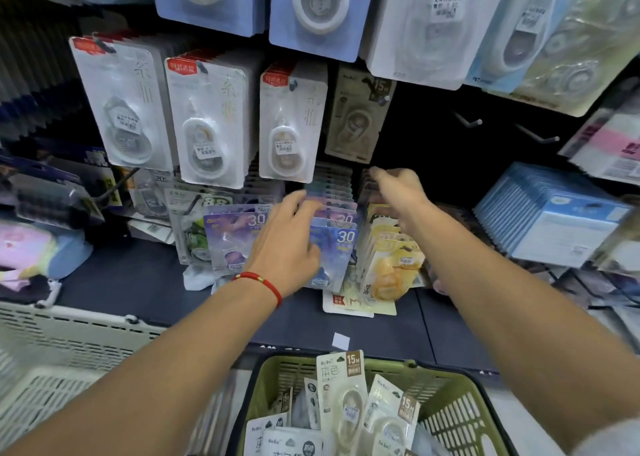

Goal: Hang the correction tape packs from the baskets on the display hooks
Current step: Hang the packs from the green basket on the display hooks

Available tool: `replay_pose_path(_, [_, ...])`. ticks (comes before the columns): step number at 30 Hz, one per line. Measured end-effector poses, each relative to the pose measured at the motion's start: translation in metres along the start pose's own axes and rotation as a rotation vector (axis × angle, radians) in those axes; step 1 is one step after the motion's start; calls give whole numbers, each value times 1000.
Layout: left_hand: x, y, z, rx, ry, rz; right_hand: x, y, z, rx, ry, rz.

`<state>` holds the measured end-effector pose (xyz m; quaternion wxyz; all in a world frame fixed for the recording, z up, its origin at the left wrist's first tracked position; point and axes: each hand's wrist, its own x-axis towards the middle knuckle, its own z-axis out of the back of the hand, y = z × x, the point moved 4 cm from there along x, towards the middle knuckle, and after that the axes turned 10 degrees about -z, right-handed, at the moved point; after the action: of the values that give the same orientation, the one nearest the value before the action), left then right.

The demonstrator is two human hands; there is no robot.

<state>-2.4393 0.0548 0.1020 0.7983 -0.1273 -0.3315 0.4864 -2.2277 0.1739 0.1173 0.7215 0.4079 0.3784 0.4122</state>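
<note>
- Correction tape packs (349, 400): upright in the green basket (460, 417), below the display hooks (467, 120); judged light, stiff card with slick blister; best pinched at the card edge.
- Left hand (287, 244): grip relaxed, fingers on the hanging blue packs (334, 248).
- Right hand (398, 185): grip loosely curled; contents indeterminable.

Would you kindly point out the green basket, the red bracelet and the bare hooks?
green basket (460, 417), head view, right wall.
red bracelet (263, 281), head view, cord on left wrist.
bare hooks (468, 120), head view, left hook's shaft.

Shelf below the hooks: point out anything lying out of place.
One pack lies flat on the dark shelf under the yellow hanging packs instead of hanging. A small white slip sits loose near the shelf's front edge.
</note>
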Motion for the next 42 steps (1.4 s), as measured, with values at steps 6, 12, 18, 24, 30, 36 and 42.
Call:
replay_pose_path(6, [-27, -1, -14, -59, 370, -18, -101, -78, 66, -393, 293, 256])
replay_pose_path(12, [-91, -2, -61, 250, 987, -118, -175, -191, 78, -827, 517, 144])
replay_pose_path(18, [-167, -9, -101, 244, 1154, -2, -231, -254, 31, -836, 665, 125])
replay_pose_path(24, [-230, -15, -121, 113, 1092, 446, -279, -301, -31, -588, 697, -149])
replay_pose_path(30, [-265, -25, -123, -114, 823, 698, -305, -316, -45, 43, 577, -482])
replay_pose_path(36, [-272, -19, -122, 17, 605, 730, -302, -309, -41, 284, 622, -579])
replay_pose_path(42, [-252, -11, -104, -46, 434, 716, -287, -289, -22, 398, 696, -481])
